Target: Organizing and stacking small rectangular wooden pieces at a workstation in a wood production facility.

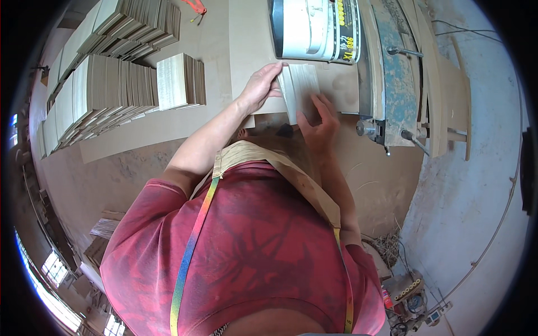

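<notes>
A small bundle of thin, pale wooden boards (301, 84) lies at the front of the table, its left pieces slightly fanned. My left hand (262, 87) is closed on the bundle's left edge, thumb near the upper corner and fingers curled behind. Against the lower right side of the boards rests my right hand (320, 120), a little blurred. Its thumb and fingers are spread apart, and it does not appear to grip anything. To the left of my left hand stands a short separate stack of similar boards (172, 82).
Long rows of stacked boards (115, 81) fill the table's left side. A white and black bucket (314, 31) lies just beyond my hands. A red-handled tool (195, 7) is at the far edge. On the right is a worn blue machine (399, 73) with metal handles, close to a wall.
</notes>
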Demonstrator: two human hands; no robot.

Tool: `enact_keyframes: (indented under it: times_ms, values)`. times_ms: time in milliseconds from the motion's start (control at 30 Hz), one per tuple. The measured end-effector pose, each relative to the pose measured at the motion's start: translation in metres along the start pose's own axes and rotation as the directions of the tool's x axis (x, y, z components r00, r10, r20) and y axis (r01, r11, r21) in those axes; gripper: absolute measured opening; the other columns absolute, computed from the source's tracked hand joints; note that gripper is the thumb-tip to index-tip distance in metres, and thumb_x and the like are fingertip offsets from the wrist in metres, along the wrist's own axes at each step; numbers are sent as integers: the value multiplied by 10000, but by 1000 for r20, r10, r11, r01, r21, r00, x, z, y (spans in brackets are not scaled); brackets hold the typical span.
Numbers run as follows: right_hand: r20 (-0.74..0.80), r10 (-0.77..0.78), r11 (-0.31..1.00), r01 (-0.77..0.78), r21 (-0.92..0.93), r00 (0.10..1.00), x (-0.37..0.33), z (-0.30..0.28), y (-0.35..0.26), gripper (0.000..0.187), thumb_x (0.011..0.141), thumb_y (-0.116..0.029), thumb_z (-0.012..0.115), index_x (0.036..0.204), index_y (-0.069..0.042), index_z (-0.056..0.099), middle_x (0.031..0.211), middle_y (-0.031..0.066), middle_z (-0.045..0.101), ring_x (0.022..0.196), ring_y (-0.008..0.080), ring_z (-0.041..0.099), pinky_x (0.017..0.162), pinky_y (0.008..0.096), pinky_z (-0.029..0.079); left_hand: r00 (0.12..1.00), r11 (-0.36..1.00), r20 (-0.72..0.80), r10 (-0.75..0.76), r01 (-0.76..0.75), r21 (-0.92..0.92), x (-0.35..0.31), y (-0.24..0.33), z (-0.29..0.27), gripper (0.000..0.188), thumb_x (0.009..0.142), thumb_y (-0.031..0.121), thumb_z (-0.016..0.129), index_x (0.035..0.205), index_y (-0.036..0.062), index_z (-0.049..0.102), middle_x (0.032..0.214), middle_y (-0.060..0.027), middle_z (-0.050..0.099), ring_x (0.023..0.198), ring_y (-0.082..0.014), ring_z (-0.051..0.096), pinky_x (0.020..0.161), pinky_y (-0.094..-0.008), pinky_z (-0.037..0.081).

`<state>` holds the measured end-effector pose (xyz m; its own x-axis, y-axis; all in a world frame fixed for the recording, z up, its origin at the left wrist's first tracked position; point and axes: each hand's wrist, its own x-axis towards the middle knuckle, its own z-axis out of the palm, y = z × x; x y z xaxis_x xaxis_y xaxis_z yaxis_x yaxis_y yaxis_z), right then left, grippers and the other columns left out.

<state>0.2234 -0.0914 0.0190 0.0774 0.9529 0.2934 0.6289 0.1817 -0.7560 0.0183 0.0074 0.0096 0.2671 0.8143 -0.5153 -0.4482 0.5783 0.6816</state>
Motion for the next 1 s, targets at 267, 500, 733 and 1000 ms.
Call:
enact_keyframes:
  times_ms: [267,500,733,1000]
  values:
    - [-104,-22,964,-6,-264,994,4,-36,28,538,868,-209,846,1348,-1,722,1380,198,687,1269,396,641,1082,469,536,986,982,120,118,-134,135,-1,-9,-7,451,1022,25,744,1458,1,634,1111,-104,760,837,-129,737,708,-222,629]
    - [-49,-64,751,16,-660,997,26,-12,89,495,928,-169,756,1388,-18,651,1411,227,610,1296,440,596,1072,511,520,998,977,25,59,-63,205,-8,0,-23,507,965,-99,757,1448,9,647,1158,-101,767,830,-87,716,698,-158,601]
    - [39,-58,926,68,-372,998,71,0,60,436,959,-250,747,1316,-11,674,1345,243,629,1212,442,607,1026,529,539,970,856,-153,192,-89,509,7,-28,-13,442,929,33,850,1350,22,714,1063,-84,755,819,-110,674,746,-223,576]
    - [36,40,885,-18,-464,999,-13,-1,22,590,893,-338,812,1347,4,653,1392,305,583,1198,491,585,1013,531,539,951,755,-102,293,-165,634,13,-28,-13,428,922,-3,860,1317,16,698,1051,-85,760,783,-125,687,726,-234,589]
